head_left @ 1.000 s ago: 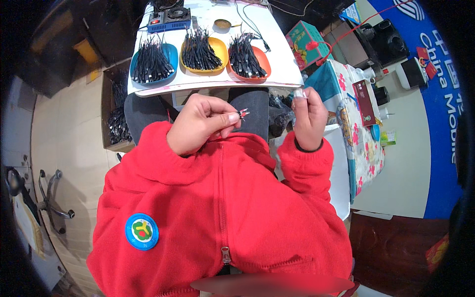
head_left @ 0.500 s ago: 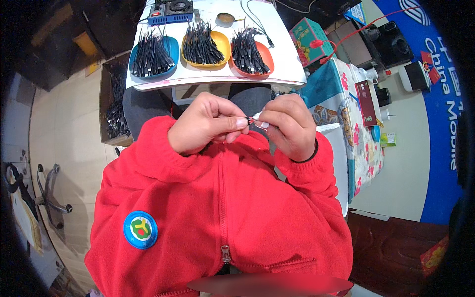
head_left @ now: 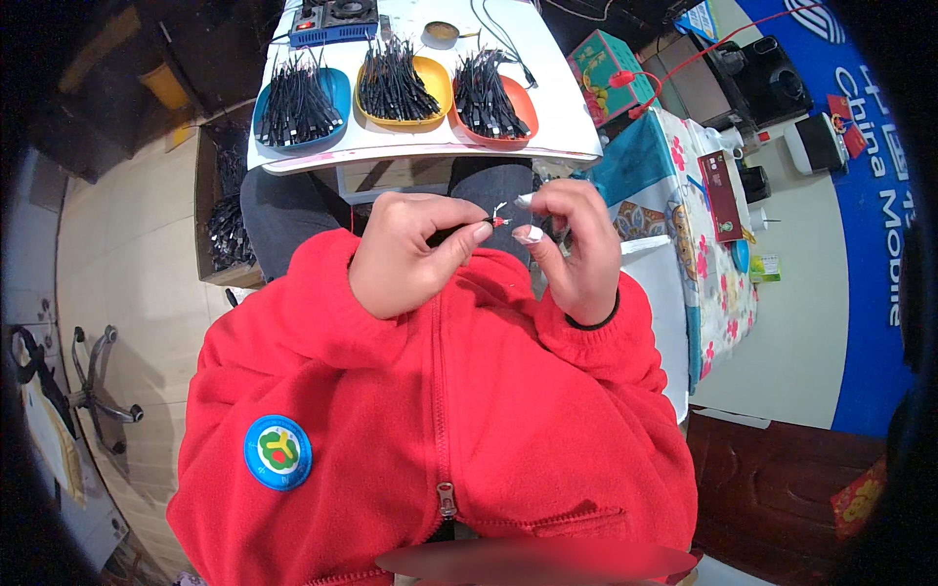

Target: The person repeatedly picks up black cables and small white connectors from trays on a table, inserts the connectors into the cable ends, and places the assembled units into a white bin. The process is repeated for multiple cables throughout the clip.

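Note:
Between thumb and forefinger, my left hand (head_left: 415, 249) pinches the end of a black cable; its short red and white wires (head_left: 500, 221) stick out to the right. Most of the cable is hidden behind the hand. My right hand (head_left: 576, 244) is just right of the wire ends, thumb and forefinger apart, with white wrapping on both tips. Nothing shows between those fingers. Beyond my hands, bundles of black cables with plugs lie in a blue tray (head_left: 344, 98), a yellow tray (head_left: 445, 83) and an orange tray (head_left: 528, 103).
The trays stand along the near edge of a white table (head_left: 562, 117). Behind them are a blue device (head_left: 337, 29) and a small round dish (head_left: 442, 35). A box of black cables (head_left: 230, 210) sits at left. To the right is a table with a flowered cloth (head_left: 718, 322).
My right thumb and forefinger have come apart and moved off the wires, which now show bare. My left hand keeps its pinch on the cable.

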The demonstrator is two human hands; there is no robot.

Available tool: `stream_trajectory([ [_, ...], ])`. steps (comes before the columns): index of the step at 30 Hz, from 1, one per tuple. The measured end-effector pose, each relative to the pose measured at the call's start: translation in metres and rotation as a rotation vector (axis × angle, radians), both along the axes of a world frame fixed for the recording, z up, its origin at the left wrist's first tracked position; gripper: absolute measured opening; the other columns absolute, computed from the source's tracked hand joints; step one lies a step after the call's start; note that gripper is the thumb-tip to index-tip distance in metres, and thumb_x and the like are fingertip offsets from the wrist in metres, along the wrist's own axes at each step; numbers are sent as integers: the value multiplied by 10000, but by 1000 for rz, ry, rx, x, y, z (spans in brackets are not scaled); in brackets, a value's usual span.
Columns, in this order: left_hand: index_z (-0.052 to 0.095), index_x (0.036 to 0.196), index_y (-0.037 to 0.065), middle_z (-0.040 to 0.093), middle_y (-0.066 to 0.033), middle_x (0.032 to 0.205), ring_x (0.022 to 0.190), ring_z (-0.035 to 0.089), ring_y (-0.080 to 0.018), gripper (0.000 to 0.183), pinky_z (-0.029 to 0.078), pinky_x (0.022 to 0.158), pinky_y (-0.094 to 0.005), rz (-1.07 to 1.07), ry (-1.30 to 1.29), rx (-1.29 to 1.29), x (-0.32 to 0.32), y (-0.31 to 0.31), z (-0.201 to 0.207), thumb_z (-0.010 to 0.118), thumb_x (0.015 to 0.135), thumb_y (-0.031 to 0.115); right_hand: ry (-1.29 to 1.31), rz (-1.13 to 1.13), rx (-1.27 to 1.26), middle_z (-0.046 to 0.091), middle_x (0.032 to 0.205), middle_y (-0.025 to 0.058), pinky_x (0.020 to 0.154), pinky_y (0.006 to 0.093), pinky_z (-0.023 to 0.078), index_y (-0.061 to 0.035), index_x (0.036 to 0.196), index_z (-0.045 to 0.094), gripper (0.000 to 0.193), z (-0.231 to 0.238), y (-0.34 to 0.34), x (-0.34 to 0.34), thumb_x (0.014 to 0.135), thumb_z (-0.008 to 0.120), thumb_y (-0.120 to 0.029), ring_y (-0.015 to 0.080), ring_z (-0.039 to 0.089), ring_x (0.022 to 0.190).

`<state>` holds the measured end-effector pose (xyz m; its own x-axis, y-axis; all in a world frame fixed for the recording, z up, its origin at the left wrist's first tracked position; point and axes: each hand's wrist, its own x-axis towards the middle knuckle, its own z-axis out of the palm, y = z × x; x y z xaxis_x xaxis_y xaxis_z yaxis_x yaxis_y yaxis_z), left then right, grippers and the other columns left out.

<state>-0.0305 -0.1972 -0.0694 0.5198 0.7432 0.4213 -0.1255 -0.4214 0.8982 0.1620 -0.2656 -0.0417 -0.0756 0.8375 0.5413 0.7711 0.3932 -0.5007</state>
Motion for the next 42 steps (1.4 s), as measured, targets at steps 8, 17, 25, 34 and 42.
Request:
stream_trajectory([
  [8, 657, 846, -46, 603, -122, 629, 528, 574, -149, 76, 439, 499, -276, -88, -12, -136, 3, -4, -1, 625, 831, 22, -276, 90, 296, 590, 891, 79, 715, 353, 463, -51, 949, 607, 331, -6, 5, -4, 638, 691, 22, 255, 571, 822],
  [17, 646, 875, -41, 625, -126, 708, 556, 588, -213, 82, 465, 529, -300, -8, 55, 299, 4, -1, -7, 627, 830, 25, 798, 240, -593, 583, 936, 29, 782, 223, 444, 22, 998, 562, 112, -8, -1, 2, 927, 544, -63, 87, 531, 871],
  [25, 654, 889, -58, 610, -60, 658, 587, 550, -90, 136, 434, 526, -250, -397, -115, -536, 0, 4, -3, 638, 863, 75, -254, 226, 301, 572, 892, 83, 712, 358, 460, -51, 926, 614, 391, 3, 4, 4, 553, 710, 14, 270, 565, 813],
  [34, 657, 894, -41, 646, -122, 729, 626, 627, -230, 97, 481, 569, -304, -131, 18, 276, -2, 7, -5, 630, 828, 25, 281, 228, -197, 568, 918, 105, 679, 294, 445, -27, 945, 575, 214, -3, -3, -2, 782, 697, -92, 219, 547, 794],
  [42, 661, 907, -38, 611, -28, 751, 624, 521, -64, 119, 410, 575, -207, -610, -146, -551, -8, 18, -7, 593, 903, 61, -41, 340, 103, 608, 948, 104, 676, 319, 489, -27, 982, 593, 322, 6, 2, -3, 686, 719, -5, 246, 606, 817],
])
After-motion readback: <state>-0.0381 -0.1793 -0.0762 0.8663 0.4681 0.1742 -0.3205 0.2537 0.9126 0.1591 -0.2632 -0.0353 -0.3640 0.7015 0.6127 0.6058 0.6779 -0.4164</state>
